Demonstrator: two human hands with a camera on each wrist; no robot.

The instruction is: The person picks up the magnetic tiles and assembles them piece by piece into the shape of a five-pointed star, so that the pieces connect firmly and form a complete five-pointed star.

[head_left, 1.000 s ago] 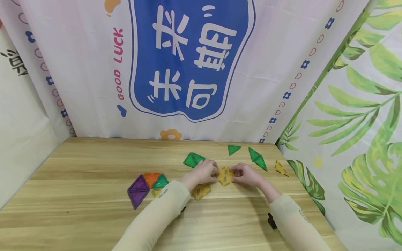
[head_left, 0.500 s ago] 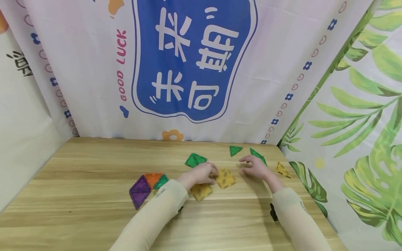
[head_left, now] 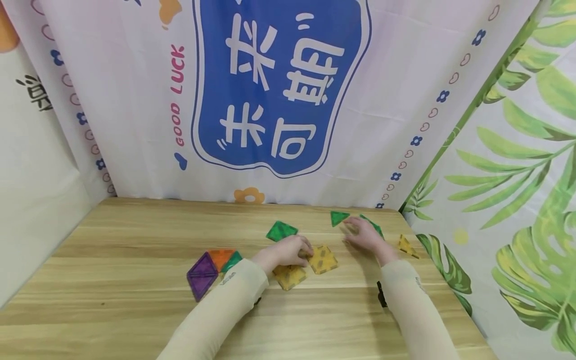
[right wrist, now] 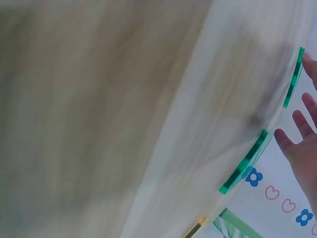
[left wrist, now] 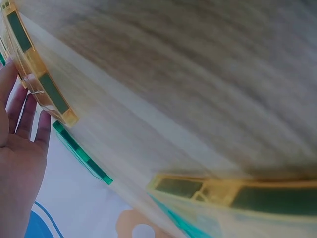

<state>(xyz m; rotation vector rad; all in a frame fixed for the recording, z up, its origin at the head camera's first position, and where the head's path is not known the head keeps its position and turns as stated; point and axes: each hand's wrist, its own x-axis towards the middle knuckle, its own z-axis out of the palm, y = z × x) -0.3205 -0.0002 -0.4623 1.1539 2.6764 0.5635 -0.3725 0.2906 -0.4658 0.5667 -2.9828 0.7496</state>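
Note:
In the head view, my left hand (head_left: pixel 288 251) lies by the left corner of a yellow magnetic tile piece (head_left: pixel 323 259). A second yellow piece (head_left: pixel 290 277) shows just below that hand. In the left wrist view, its extended fingers (left wrist: pixel 26 116) rest along the edge of a yellow tile (left wrist: pixel 38 69). My right hand (head_left: pixel 363 234) reaches toward a small green triangle tile (head_left: pixel 339 217), fingers spread and holding nothing. It partly covers a long green tile (head_left: pixel 372 226). Behind the left hand lies a green diamond (head_left: pixel 281 230).
On the left sit a purple diamond (head_left: pixel 201 275), an orange tile (head_left: pixel 221 258) and a teal tile (head_left: pixel 231 262), partly behind the left sleeve. A yellow triangle (head_left: pixel 408 246) lies near the right edge of the wooden table (head_left: pixel 148 320). A printed curtain (head_left: pixel 135 165) hangs behind.
My right hand has left the yellow piece and moved right and back toward the green triangle. My left hand stays at the yellow tiles, and the head view has shifted slightly.

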